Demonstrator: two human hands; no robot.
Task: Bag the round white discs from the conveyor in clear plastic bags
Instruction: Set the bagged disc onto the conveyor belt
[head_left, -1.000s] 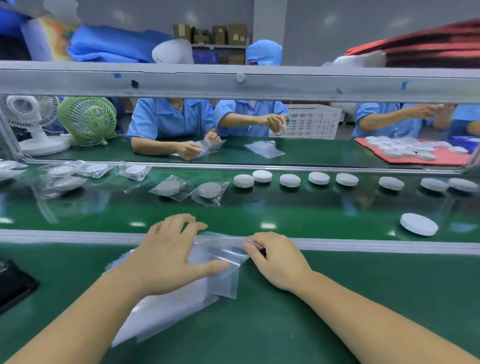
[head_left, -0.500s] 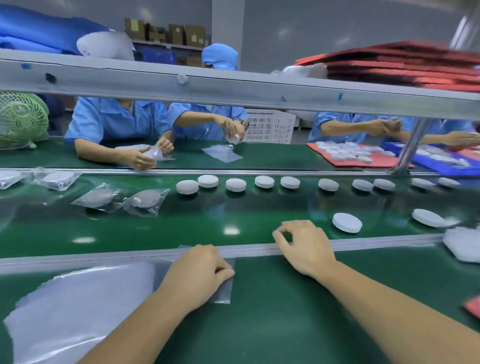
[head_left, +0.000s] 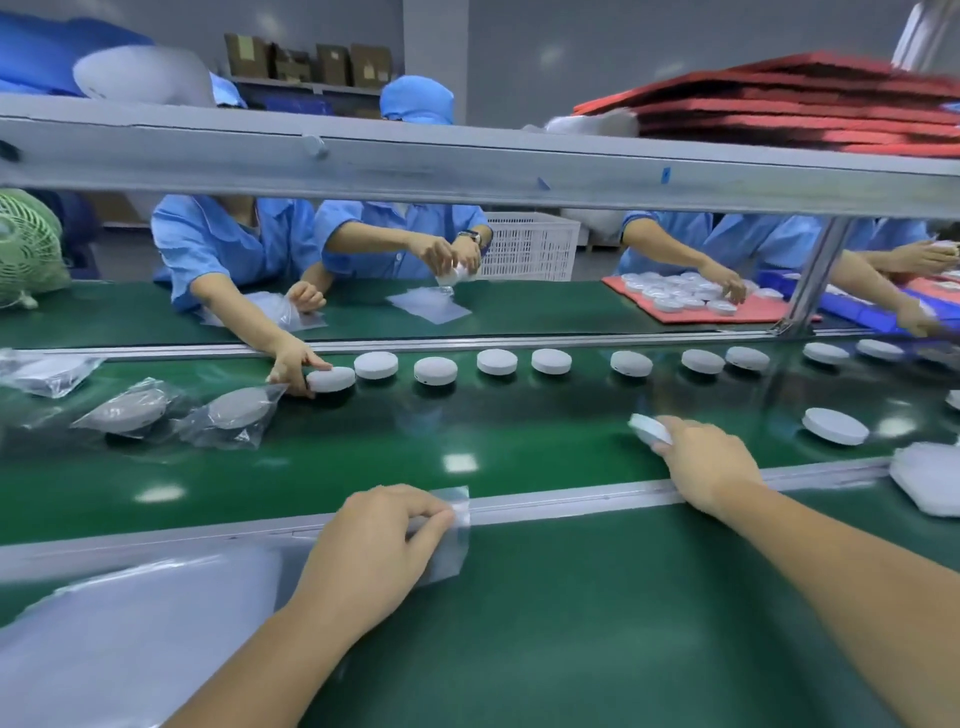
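Head view catches the pick-up step: just beyond the near rail (head_left: 571, 501) the right hand (head_left: 711, 462) curls round a tilted white disc (head_left: 648, 428); at the rail the left hand (head_left: 384, 540) pinches a clear bag (head_left: 453, 543); next, likely, its mouth must open for the disc.

White discs (head_left: 496, 361); green conveyor belt (head_left: 467, 431); clear bag (head_left: 449, 540); red trays (head_left: 810, 114); blue uniforms (head_left: 218, 239).

One view only, worn on the person's head. It faces forward and down across the table (head_left: 597, 623) to the conveyor (head_left: 467, 436) beyond. The left hand (head_left: 374, 540) and right hand (head_left: 711, 467) lie close, low in frame. The wide lens bows the shelf rail (head_left: 467, 161) overhead.
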